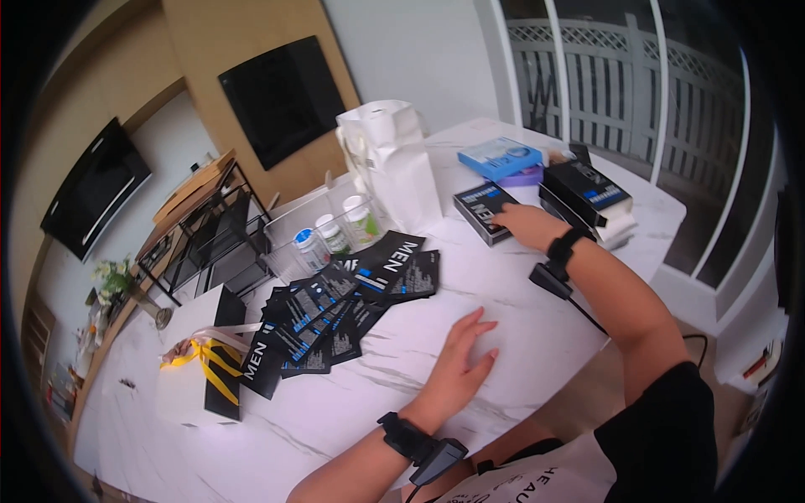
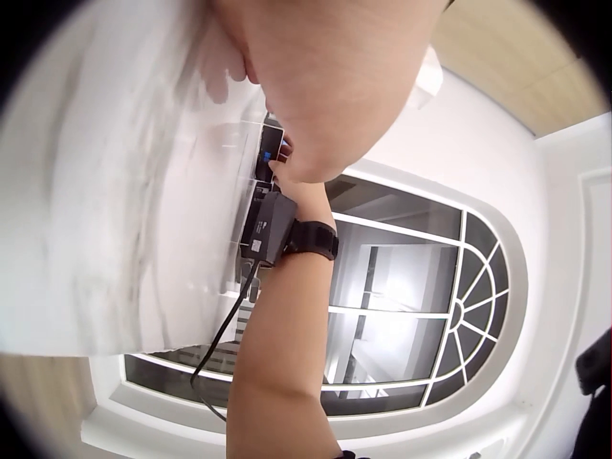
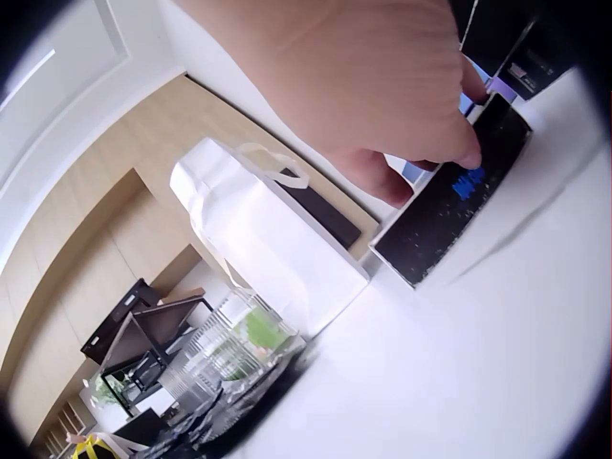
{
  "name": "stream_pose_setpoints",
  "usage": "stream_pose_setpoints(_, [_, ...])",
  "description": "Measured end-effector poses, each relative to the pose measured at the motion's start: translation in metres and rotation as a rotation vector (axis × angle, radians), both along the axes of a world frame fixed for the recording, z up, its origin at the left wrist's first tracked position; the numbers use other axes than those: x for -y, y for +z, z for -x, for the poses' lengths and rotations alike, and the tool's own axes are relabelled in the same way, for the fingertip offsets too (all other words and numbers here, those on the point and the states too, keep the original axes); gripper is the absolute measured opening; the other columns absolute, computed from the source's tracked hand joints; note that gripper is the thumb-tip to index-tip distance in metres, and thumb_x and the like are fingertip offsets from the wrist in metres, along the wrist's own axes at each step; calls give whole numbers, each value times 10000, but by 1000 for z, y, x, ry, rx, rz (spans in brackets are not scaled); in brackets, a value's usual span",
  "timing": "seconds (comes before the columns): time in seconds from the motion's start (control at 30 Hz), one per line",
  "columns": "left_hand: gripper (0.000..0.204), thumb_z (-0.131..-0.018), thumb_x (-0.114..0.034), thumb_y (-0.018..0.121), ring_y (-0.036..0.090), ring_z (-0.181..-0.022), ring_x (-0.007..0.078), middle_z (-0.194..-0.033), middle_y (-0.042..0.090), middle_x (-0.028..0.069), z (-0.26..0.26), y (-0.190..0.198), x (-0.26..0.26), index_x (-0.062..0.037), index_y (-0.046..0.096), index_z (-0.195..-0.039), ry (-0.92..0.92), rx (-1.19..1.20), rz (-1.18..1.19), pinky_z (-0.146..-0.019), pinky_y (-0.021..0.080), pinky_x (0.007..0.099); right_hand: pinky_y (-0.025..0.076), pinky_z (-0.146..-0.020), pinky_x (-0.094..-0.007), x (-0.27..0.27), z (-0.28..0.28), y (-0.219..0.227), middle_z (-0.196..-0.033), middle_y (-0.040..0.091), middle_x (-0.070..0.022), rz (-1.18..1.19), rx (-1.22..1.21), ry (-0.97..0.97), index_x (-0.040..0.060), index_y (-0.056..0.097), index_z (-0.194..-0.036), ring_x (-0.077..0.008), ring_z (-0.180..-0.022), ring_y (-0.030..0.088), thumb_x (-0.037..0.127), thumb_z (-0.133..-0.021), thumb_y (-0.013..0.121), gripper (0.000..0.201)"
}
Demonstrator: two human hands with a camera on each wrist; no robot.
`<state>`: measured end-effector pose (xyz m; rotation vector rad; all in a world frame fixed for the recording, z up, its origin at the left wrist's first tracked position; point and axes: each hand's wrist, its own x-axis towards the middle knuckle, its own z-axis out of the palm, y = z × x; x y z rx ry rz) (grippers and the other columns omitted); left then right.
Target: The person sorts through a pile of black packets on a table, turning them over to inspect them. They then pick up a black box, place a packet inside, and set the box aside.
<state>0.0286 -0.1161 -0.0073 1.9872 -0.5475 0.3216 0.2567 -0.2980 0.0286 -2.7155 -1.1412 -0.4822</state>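
Right hand [image 1: 532, 226] clamped on a flat black rectangular box [image 1: 484, 211], box beneath its fingertips, left hand [image 1: 455, 367] (nearer the wearer) empty, fingers apart.

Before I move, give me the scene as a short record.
left hand: open, holding nothing, near the packets
right hand: grips the black MEN box
beside that box: blue box on a purple item
packets: black, in an overlapping spread
clear bin: three bottles inside
white bag: upright, beside the bin
surface: marbled table
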Motion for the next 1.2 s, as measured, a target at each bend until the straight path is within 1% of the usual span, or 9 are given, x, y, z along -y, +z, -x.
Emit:
stream_pose_setpoints(0.23, [348,-825,-63,543,332,-1225,279,-1305,348,156,1,-3,-3,-87,475,-1166,-15,-33,75,-1011,271,331,447,-814,-370,4,14,37,-971,590,-154,274,-157,-50,100,634,-972,-293,-956,554,49,-782,449,270])
stream_pose_setpoints(0.33, [347,-839,-72,532,346,-1217,242,-1296,363,140,-3,-5,-6,-80,466,-1180,26,-84,148,-993,300,313,475,-670,-439,-30,38,35,-995,576,-139,402,81,-459,50,653,-900,-272,-965,550,171,-796,500,220])
stream_pose_setpoints(0.4, [347,-845,-76,528,363,-1205,218,-1283,382,125,-12,-12,-12,-68,460,-1186,59,-129,213,-979,321,300,459,-707,-443,-62,40,21,-1012,567,-117,295,281,-232,66,621,-977,-257,-941,539,214,-794,519,256])
stream_pose_setpoints(0.5, [338,-859,-85,516,431,-1132,163,-1209,461,86,-23,-13,-32,-33,455,-1188,44,-334,492,-928,369,271,384,-910,-406,-121,66,9,-1185,494,-202,-94,78,320,-2,477,-1167,-341,-1126,449,313,-769,596,521])
stream_pose_setpoints(0.63, [248,-864,-78,495,508,-981,118,-1078,533,66,-1,6,-85,-8,522,-1100,160,-285,203,-836,422,242,316,-964,-479,-157,77,-27,-1290,391,-190,-136,-199,391,38,349,-1294,-360,-1201,360,443,-814,516,650])
stream_pose_setpoints(0.73, [195,-873,-76,482,520,-863,107,-944,541,49,21,23,-111,-32,565,-1043,374,-108,-28,-771,435,234,289,-984,-466,-153,94,-31,-1298,387,-169,-14,-34,323,90,372,-1291,-344,-1222,330,403,-821,525,585])
stream_pose_setpoints(0.9, [174,-834,-64,509,551,-851,151,-918,564,73,16,-9,-144,-32,599,-979,503,-160,299,-755,436,249,302,-974,-430,-152,80,-31,-1285,407,-143,-173,-147,410,50,457,-1213,-323,-1191,362,327,-795,587,518])
stream_pose_setpoints(0.97, [166,-880,-69,477,507,-816,72,-885,557,5,22,-13,-149,-28,584,-1000,412,-171,288,-752,414,210,305,-975,-416,-151,87,-19,-1268,424,-144,-165,-178,358,37,459,-1208,-305,-1172,386,317,-789,597,522])
stream_pose_setpoints(1.2, [168,-865,-69,499,494,-806,57,-866,561,-9,30,-6,-145,-31,596,-997,377,-196,176,-733,408,201,327,-954,-418,-160,78,-39,-1188,492,-121,-218,45,492,41,507,-1166,-291,-1102,441,257,-767,626,468])
